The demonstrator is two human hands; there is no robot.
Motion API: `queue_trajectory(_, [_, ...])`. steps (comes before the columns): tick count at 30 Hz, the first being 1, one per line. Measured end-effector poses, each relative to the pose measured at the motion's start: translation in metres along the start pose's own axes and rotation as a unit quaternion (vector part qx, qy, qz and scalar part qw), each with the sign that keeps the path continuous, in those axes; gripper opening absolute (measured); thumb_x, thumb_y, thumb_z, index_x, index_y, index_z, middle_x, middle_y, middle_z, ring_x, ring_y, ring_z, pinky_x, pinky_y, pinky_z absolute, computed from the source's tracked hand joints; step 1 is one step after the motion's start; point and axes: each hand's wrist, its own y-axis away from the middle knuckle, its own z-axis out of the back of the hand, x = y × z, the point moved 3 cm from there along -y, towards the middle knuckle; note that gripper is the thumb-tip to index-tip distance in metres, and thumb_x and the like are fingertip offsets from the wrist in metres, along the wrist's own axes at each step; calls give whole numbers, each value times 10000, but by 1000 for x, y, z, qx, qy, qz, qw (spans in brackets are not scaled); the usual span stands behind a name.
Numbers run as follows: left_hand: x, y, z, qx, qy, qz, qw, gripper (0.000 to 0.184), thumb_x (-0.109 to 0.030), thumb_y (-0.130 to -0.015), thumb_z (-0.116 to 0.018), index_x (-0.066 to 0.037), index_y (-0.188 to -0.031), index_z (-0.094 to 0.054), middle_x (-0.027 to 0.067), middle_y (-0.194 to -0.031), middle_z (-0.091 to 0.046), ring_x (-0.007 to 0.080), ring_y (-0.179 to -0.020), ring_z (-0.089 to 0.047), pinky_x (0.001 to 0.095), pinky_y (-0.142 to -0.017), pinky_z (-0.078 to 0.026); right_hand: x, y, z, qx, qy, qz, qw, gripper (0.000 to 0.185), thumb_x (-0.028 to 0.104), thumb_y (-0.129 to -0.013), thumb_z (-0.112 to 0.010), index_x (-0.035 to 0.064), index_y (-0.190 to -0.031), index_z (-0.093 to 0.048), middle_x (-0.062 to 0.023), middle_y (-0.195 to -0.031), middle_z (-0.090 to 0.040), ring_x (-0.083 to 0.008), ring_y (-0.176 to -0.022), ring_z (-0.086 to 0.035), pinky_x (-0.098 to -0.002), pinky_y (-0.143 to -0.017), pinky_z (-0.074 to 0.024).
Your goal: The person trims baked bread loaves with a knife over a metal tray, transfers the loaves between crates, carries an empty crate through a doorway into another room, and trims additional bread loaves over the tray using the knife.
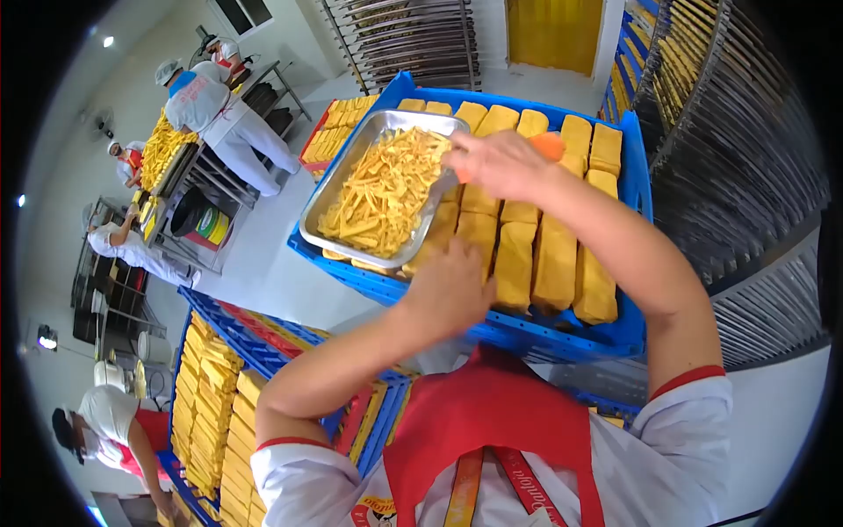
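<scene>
A blue crate (645, 176) holds rows of yellow rectangular loaves (555, 263). A metal tray (307, 206) rests on the crate's left part, heaped with yellow trimmings (382, 193) in thin strips. My right hand (500, 164) is closed round an orange-handled tool (550, 146) over the tray's right edge; its working end is hidden. Below it, my left hand (450, 283) has its fingers bent onto a yellow loaf (436, 230) close to the tray's lower right side. Part of that loaf is covered by the hand.
Stacked crates of yellow loaves (206, 395) stand at lower left, with a co-worker (114, 422) beside them. Other people work at tables (189, 167) in the upper left. Metal racks (746, 149) rise close on the right, and more racks (404, 44) stand behind.
</scene>
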Motion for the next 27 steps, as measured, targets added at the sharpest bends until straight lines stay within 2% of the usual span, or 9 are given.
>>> queue_trajectory(1, [2, -9, -6, 2, 2, 4, 1000, 503, -324, -876, -608, 69, -1182, -535, 276, -1035, -587, 447, -815, -645, 516, -762, -521, -2, 9, 14, 7, -6, -32, 999, 121, 93, -767, -645, 141, -877, -633, -90, -975, -579, -305, -780, -657, -431, -666, -531])
queue_trajectory(3, [20, -26, -15, 89, 54, 204, 973, 712, -440, -830, -651, 56, -1300, -451, 328, -1173, -513, 469, -991, -619, 518, -863, -511, 3, 35, 38, 6, 21, -55, 998, 119, 126, -768, -690, 107, -876, -644, -114, -940, -622, -320, -823, -658, -441, -688, -523])
queue_trajectory(4, [17, -27, -9, 93, 55, 218, 970, 712, -440, -830, -651, 56, -1300, -451, 328, -1173, -513, 469, -991, -619, 518, -863, -511, 13, 52, 52, 77, -42, -110, 990, 128, 165, -777, -708, 89, -861, -649, -131, -897, -641, -334, -823, -656, -445, -690, -514])
queue_trajectory(6, [14, -38, 6, 168, 56, 221, 959, 922, -561, -745, -712, 16, -1380, -375, 328, -1268, -463, 462, -1131, -569, 480, -947, -497, 26, 81, 66, 148, -102, -162, 970, 162, 204, -785, -726, 72, -847, -655, -148, -853, -659, -349, -823, -654, -450, -692, -506])
queue_trajectory(9, [14, -49, 1, 205, -19, 224, 953, 993, -634, -679, -746, -35, -1387, -391, 311, -1352, -399, 472, -1249, -475, 521, -977, -473, 38, 116, 67, 177, -154, -168, 957, 245, 274, -776, -757, 52, -819, -660, -173, -766, -660, -363, -803, -651, -456, -691, -493])
queue_trajectory(16, [2, -30, -8, 131, 2, 330, 935, 1031, -645, -653, -752, -169, -1470, -340, 264, -1557, -168, 500, -1377, -290, 704, -986, -358, 53, 162, 53, 166, -104, -240, 951, 272, 263, -707, -794, 46, -823, -677, -182, -804, -671, -370, -818, -657, -463, -734, -500])
queue_trajectory(20, [2, -36, -4, 121, 10, 372, 920, 1001, -603, -648, -744, -145, -1454, -366, 272, -1531, -244, 491, -1386, -289, 660, -1025, -347, 55, 164, 56, 86, -128, -226, 962, 282, 265, -696, -802, 51, -850, -700, -181, -813, -676, -368, -817, -657, -459, -741, -501])
queue_trajectory(22, [4, -39, -7, 204, 17, 376, 904, 1012, -587, -645, -735, -142, -1473, -360, 280, -1520, -267, 501, -1378, -302, 644, -1056, -318, 56, 165, 60, 110, -138, -255, 951, 289, 266, -691, -803, 55, -865, -712, -180, -817, -678, -367, -817, -657, -460, -744, -500])
queue_trajectory(27, [3, -31, -9, 170, 21, 374, 911, 1060, -589, -644, -729, -176, -1523, -302, 301, -1514, -262, 512, -1367, -321, 647, -1079, -276, 54, 166, 58, 122, -130, -249, 952, 276, 274, -698, -795, 51, -835, -705, -182, -811, -677, -366, -810, -656, -460, -739, -502])
